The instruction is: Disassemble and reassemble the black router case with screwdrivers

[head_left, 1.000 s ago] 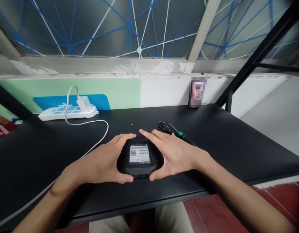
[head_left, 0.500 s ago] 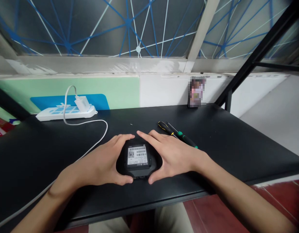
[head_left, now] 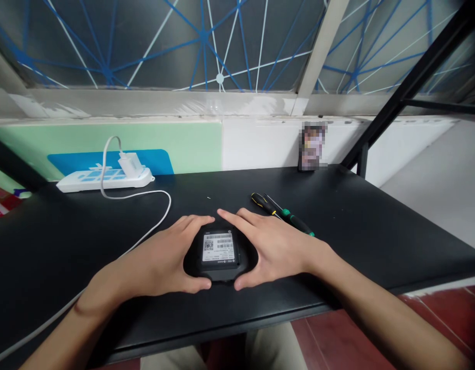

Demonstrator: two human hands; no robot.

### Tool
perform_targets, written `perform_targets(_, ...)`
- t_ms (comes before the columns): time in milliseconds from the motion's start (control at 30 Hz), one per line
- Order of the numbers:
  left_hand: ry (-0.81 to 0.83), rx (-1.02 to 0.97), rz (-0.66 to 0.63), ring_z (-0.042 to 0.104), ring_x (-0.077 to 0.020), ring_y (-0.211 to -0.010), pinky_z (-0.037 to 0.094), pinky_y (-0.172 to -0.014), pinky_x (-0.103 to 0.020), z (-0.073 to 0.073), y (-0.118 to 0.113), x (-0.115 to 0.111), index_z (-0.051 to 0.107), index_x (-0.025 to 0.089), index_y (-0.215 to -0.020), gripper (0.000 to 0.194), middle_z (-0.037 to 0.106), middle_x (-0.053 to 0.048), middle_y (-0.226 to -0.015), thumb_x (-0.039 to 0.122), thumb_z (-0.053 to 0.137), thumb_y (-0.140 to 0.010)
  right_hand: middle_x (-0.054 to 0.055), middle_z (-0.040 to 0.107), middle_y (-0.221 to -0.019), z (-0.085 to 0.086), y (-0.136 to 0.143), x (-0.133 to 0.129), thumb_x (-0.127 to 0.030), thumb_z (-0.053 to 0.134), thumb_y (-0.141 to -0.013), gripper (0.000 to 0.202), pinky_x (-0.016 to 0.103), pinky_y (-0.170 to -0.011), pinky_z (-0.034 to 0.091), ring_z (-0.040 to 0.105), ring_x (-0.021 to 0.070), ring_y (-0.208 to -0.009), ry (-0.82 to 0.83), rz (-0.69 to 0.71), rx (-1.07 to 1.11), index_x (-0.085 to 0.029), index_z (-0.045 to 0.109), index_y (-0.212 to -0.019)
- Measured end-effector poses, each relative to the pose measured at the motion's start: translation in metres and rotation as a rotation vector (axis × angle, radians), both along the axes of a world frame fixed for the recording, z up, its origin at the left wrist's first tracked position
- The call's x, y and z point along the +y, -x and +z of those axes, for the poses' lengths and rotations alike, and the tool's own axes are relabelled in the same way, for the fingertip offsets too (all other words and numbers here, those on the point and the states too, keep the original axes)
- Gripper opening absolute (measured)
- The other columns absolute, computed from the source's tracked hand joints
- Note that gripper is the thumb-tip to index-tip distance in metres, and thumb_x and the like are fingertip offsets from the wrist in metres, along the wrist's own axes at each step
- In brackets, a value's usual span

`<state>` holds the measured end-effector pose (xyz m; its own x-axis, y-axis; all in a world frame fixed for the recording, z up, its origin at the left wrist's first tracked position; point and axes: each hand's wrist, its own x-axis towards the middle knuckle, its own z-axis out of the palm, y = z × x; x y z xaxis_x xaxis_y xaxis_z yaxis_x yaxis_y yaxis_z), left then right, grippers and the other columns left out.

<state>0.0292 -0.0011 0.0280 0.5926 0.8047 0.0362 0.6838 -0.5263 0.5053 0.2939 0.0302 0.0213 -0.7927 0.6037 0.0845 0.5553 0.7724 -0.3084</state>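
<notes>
Both hands are at work on my feed: left hand (head_left: pixel 171 254) and right hand (head_left: pixel 278 244) curve in from either side, thumbs spread well away from the fingers, holding a dark box (head_left: pixel 221 271) between them. It sits at the near middle of the table (head_left: pixel 357 241), thumbs at its near edge, fingers reaching round the far side; I can't tell whether it rests on the surface or is slightly raised. That two-sided hold looks meant to keep it steady, I'd judge, and it leaves the white label (head_left: pixel 217 246) uncovered: flat, papery, printed with a square code and bars. The box itself looks like smooth matt plastic with bevelled edges.

Just beyond the right hand, two screwdrivers lie slantwise, one with a black-and-yellow handle (head_left: pixel 263 203), one with a green-and-black handle (head_left: pixel 299 223), probably left there for easy reach. Far left, a glossy white power strip (head_left: pixel 81 181) takes a blocky charger (head_left: pixel 131 164); its smooth, round cable (head_left: pixel 146 192) loops near and runs past the left forearm. Far right, a pixelated upright slab (head_left: pixel 311 147) leans on the pale wall (head_left: pixel 260 146), seemingly propped to stand.
</notes>
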Motion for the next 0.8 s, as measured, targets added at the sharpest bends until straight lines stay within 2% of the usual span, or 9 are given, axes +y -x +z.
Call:
perform_targets(100, 0.012, 0.016, 0.000, 0.051, -0.0381, -0.134, 0.046, -0.109, -0.056, 0.0002, 0.0010, -0.0005, 0.039, 0.028, -0.147, 0.089, 0.051, -0.010, -0.148, 0.041, 0.081, -0.070, 0.019, 0.058, -0.121, 0.0007, 0.0005, -0.0009, -0.080, 0.066, -0.067, 0.126, 0.050, -0.083, 0.056, 0.068, 0.0343, -0.094, -0.015, -0.012, -0.028, -0.015, 0.014, -0.161)
perform_targets(333, 0.005, 0.053, -0.010, 0.051, -0.0385, -0.135, 0.045, -0.110, -0.057, -0.0007, 0.0022, 0.0007, 0.043, 0.030, -0.146, 0.084, 0.052, -0.011, -0.148, 0.044, 0.081, -0.072, 0.025, 0.062, -0.125, 0.0005, 0.0002, -0.0056, -0.077, 0.068, -0.068, 0.127, 0.052, -0.087, 0.055, 0.067, 0.0403, -0.106, -0.140, -0.009, -0.049, -0.010, 0.012, -0.160)
perform_targets(533, 0.025, 0.043, 0.013, 0.050, -0.0395, -0.136, 0.044, -0.109, -0.060, -0.0052, 0.0051, 0.0017, 0.040, 0.033, -0.150, 0.090, 0.050, -0.011, -0.152, 0.048, 0.082, -0.072, 0.027, 0.062, -0.131, 0.0015, 0.0006, -0.0085, -0.076, 0.069, -0.069, 0.126, 0.053, -0.088, 0.055, 0.068, 0.0415, -0.109, -0.120, -0.024, -0.062, -0.011, 0.011, -0.161)
perform_targets(800, 0.062, 0.079, 0.010, 0.042, -0.0382, -0.143, 0.036, -0.116, -0.058, -0.0029, 0.0043, 0.0007, 0.035, 0.029, -0.152, 0.092, 0.044, -0.011, -0.156, 0.044, 0.081, -0.073, 0.027, 0.061, -0.132, 0.0011, 0.0013, -0.0075, -0.078, 0.069, -0.067, 0.128, 0.054, -0.089, 0.056, 0.067, 0.0422, -0.110, -0.084, -0.023, -0.043, -0.011, 0.013, -0.160)
